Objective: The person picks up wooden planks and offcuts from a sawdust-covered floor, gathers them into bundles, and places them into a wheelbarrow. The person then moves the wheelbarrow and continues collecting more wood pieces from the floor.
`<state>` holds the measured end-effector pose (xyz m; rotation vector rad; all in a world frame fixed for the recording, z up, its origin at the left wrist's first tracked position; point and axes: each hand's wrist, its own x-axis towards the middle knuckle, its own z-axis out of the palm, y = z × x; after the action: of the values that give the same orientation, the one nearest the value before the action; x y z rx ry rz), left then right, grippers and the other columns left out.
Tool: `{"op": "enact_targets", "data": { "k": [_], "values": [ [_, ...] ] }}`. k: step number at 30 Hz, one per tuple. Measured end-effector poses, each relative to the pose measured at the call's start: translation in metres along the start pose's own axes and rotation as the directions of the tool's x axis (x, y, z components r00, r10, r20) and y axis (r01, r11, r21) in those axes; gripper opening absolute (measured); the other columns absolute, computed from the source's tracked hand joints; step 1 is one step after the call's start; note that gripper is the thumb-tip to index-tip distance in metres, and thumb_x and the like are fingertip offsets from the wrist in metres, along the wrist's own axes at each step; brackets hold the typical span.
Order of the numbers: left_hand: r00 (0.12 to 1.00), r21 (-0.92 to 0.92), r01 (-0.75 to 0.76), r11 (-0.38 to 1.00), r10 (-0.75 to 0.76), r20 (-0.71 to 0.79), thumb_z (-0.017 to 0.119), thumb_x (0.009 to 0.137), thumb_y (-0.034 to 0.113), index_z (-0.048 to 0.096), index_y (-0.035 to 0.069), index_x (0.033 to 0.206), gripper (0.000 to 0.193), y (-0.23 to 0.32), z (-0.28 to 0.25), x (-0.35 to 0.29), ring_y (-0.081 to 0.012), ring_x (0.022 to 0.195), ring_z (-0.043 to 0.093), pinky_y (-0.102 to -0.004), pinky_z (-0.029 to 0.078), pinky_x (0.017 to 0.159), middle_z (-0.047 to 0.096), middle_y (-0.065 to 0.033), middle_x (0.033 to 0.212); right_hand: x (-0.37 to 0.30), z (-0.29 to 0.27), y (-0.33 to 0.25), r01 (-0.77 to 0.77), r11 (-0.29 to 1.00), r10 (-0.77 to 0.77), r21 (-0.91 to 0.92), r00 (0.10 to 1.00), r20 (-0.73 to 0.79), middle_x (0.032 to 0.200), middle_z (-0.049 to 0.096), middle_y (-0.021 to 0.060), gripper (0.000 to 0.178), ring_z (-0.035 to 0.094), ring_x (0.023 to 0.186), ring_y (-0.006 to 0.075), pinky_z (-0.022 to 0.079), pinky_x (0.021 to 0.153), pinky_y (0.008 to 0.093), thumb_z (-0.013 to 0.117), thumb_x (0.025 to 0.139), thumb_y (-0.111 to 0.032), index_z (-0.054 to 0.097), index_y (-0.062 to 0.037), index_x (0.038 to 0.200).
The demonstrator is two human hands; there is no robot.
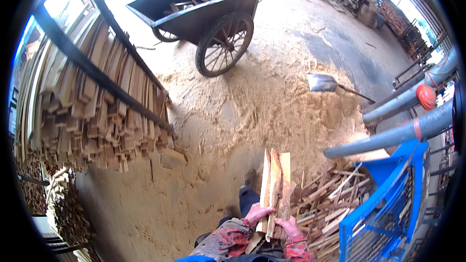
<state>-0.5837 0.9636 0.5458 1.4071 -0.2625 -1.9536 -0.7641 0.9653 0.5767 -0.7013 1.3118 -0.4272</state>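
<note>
Several rough wooden slats, some edged with bark, lie side by side in a bundle in front of my body, pointing away from me. My left hand grips the bundle from its left side near the close end. On the right side my right hand is closed around the same slats, its thumb lying on top. The fingers beneath the wood are hidden. To the right of the bundle lies a heap of loose wood offcuts on the floor.
A black two-wheeled cart holding wood scraps stands ahead. Stacked slats fill a metal rack at left. A shovel rests on the sawdust. Grey pipes and a blue metal frame stand at right.
</note>
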Motion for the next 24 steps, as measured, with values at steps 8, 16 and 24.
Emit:
{"op": "enact_targets", "data": {
  "k": [8, 16, 24],
  "values": [
    [1.0, -0.023, -0.023, 0.999, 0.022, -0.021, 0.071, 0.076, 0.019, 0.061, -0.003, 0.105, 0.038, 0.145, 0.004, 0.07, -0.0101, 0.068, 0.057, -0.0257, 0.047, 0.059, 0.063, -0.0039, 0.083, 0.093, 0.016, -0.14, 0.111, 0.991, -0.114, -0.073, 0.993, -0.031, 0.107, 0.063, 0.0088, 0.056, 0.061, 0.093, 0.0161, 0.05, 0.084, 0.0311, 0.078, 0.073, -0.013, 0.05, 0.0035, 0.118],
    [0.922, 0.007, -0.387, 0.922, 0.387, -0.024, 0.072, 0.075, 0.015, 0.054, -0.004, 0.114, 0.047, 0.339, -0.023, 0.071, -0.0124, 0.088, 0.06, -0.0281, 0.05, 0.079, 0.064, -0.0081, 0.099, 0.143, 0.096, -0.339, 0.361, 0.771, -0.423, -0.524, 0.906, 0.002, 0.099, 0.065, 0.0166, 0.07, 0.063, 0.09, 0.0226, 0.05, 0.083, 0.0345, 0.085, 0.066, -0.028, 0.049, 0.0083, 0.113],
    [0.455, -0.196, -0.878, 0.437, 0.889, -0.053, 0.062, 0.08, 0.015, 0.057, 0.002, 0.102, 0.026, 0.612, -0.111, 0.123, -0.0108, 0.077, 0.058, -0.0283, 0.05, 0.067, 0.06, -0.002, 0.089, 0.255, 0.246, -0.608, 0.735, 0.601, -0.648, -0.314, 0.678, 0.347, 0.123, 0.054, 0.0189, 0.083, 0.053, 0.112, 0.0249, 0.044, 0.095, 0.0358, 0.071, 0.079, -0.042, 0.035, 0.0108, 0.132]
  ]
}}
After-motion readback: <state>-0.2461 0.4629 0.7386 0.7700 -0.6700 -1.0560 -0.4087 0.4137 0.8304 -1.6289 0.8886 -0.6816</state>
